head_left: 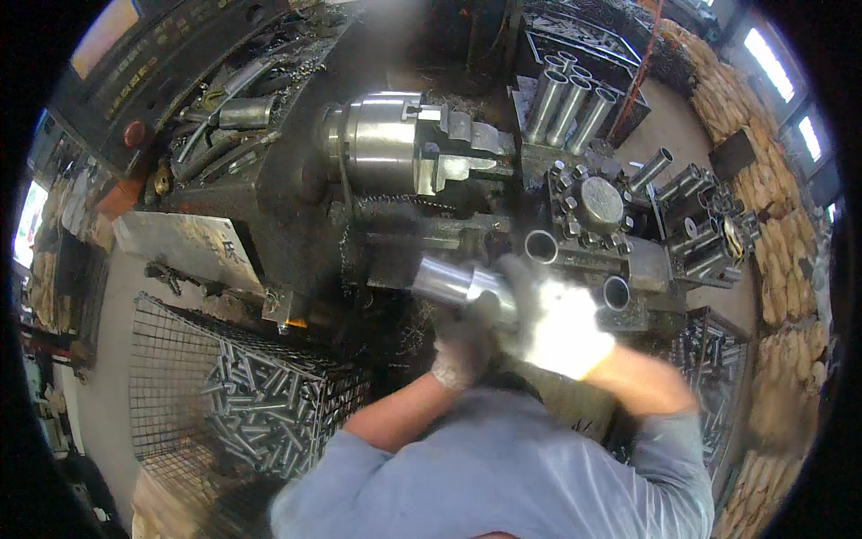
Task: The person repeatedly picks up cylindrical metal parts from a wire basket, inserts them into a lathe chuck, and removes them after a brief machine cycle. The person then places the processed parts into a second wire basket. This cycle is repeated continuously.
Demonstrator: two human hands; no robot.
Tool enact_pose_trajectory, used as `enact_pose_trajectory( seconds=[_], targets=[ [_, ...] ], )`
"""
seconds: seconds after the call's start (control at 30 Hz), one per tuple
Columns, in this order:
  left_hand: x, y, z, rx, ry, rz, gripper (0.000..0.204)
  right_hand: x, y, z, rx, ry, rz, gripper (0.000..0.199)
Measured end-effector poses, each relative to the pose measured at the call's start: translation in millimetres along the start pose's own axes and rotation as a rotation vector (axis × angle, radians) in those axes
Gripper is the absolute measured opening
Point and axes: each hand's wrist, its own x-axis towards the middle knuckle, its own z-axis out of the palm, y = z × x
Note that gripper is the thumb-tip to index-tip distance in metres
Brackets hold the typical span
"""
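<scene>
"Head view: what takes up the most room?"

"A dark lathe, spread over the upper left and middle of the frame."

"Then?"

"A wire basket at the lower left. Next comes the lathe's shiny chuck, upper middle, and to its right a round-topped tool post ringed with bolts."

"And the hands?"

"Both gloved, close together below the chuck. The right hand, bright and blurred, has its fingers curled over the right end of a metal tube; the left hand grips it from below, nearer the middle."

"So how does the tube sit against the fingers?"

"It slants down to the right. Its left end sticks out bare past them; the other is hidden behind the right glove. Blur hides the exact fingertips."

"Anything smaller?"

"Short metal pieces, heaped in the basket."
</scene>
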Motion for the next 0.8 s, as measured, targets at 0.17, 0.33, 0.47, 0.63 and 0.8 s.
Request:
enact_pose_trajectory(
  seconds=[0.17,0.33,0.47,0.63,0.8],
  targets=[
    [8,-46,-68,0.125,0.155,-0.473,0.046,-29,39,117,0.472,-0.528,0.362,0.081],
    [6,-72,-85,-0.422,0.104,-0.600,0.051,-58,95,192,1.123,-0.380,0.216,0.048],
    [-1,-66,-100,-0.645,-0.011,-0.618,0.070,-69,99,161,1.025,-0.598,0.249,0.046],
    [-14,-47,-81,0.147,0.018,-0.440,0.068,-133,119,56,0.664,-0.186,0.318,0.039],
    [-8,-75,18,1.114,-0.305,0.334,0.073,-144,162,24,1.154,0.097,0.461,0.036]
  ],
)
